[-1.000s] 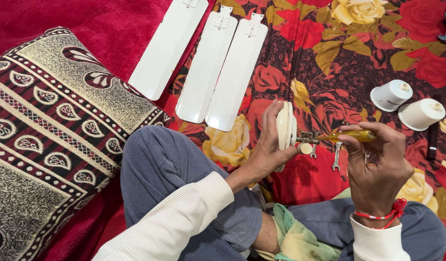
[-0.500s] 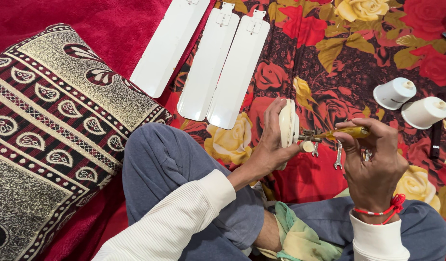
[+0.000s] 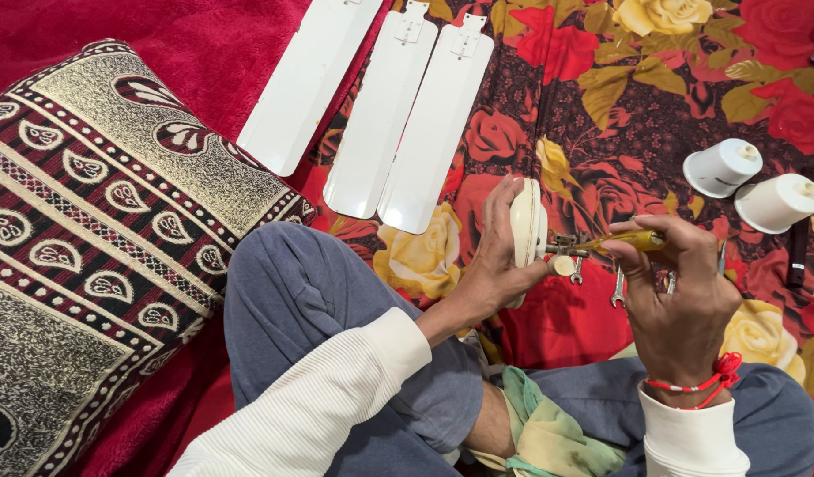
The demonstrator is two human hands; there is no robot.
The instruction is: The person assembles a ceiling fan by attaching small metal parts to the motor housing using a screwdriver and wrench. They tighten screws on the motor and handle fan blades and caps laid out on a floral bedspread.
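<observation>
- Head view, the hands: hardly any change over the last second. Left hand (image 3: 495, 265) still clamped round the cream disc (image 3: 529, 225), thumb in front, fingers behind, holding it on edge above the lap.
- Right hand (image 3: 681, 300) still closed on the yellow handle of the screwdriver (image 3: 632, 240), fingertips pinched over it, shaft lying level with its tip at the small metal fitting on the disc's face.
- Only a slight re-setting of the fingers on the handle and a small drift of the camera; disc and tool in the same place and the same line.
- Judged from that: same step still in hand, tool engaged at the fitting, nothing yet loose or set down.
- Red thread (image 3: 698, 384) round the right wrist; white ribbed cuffs on both arms.
- Head view, the surface: floral blanket (image 3: 654, 88) in red, yellow and dark brown, spread flat under everything.
- Small spanners (image 3: 617, 290) lying on it just below the screwdriver, partly hidden by the right hand.
- Three white blades (image 3: 438, 132) side by side beyond the disc, well apart from the hands.
- Two white cups (image 3: 723, 166) on their sides to the right, a black tool (image 3: 797, 252) near them.
- Patterned pillow (image 3: 98, 238) to the left, against the knee; plain red fabric beyond it.
- Green cloth (image 3: 548, 433) tucked in the lap.
- No walls or furniture in view.
</observation>
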